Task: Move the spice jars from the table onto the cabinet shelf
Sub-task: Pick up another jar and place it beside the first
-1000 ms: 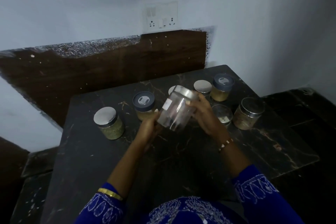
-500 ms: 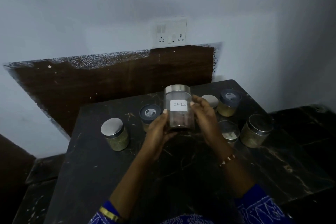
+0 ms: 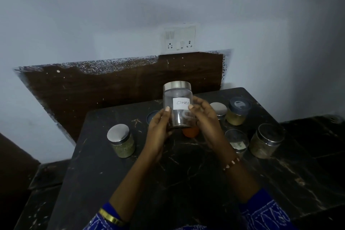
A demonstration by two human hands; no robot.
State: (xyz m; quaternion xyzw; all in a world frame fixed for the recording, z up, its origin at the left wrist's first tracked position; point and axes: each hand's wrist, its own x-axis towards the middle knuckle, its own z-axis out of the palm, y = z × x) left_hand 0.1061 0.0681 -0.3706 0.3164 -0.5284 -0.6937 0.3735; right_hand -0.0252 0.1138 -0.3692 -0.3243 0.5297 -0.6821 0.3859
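Observation:
A clear glass jar (image 3: 177, 104) with a steel lid and a white label reading "Cloves" is upright in the air above the black marble table (image 3: 130, 183). My left hand (image 3: 158, 130) grips its left side and my right hand (image 3: 205, 117) grips its right side. Several other spice jars stand on the table: a steel-lidded one with green spice (image 3: 121, 141) at the left, a dark-lidded yellow one (image 3: 238, 112), a steel-lidded one (image 3: 218, 109), a clear-lidded one (image 3: 236, 141) and a brownish one (image 3: 266, 141) at the right. An orange jar (image 3: 190, 131) shows below the held jar.
A dark wooden panel (image 3: 112, 89) leans against the wall behind the table, under a white switch and socket plate (image 3: 179, 38). A dark-lidded jar (image 3: 152, 116) is partly hidden behind my left hand. Dark floor lies to the right and left of the table. No cabinet shelf is in view.
The cloves jar has gone from tilted to upright and risen, its label now facing me. The camera has tipped upward, showing more wall.

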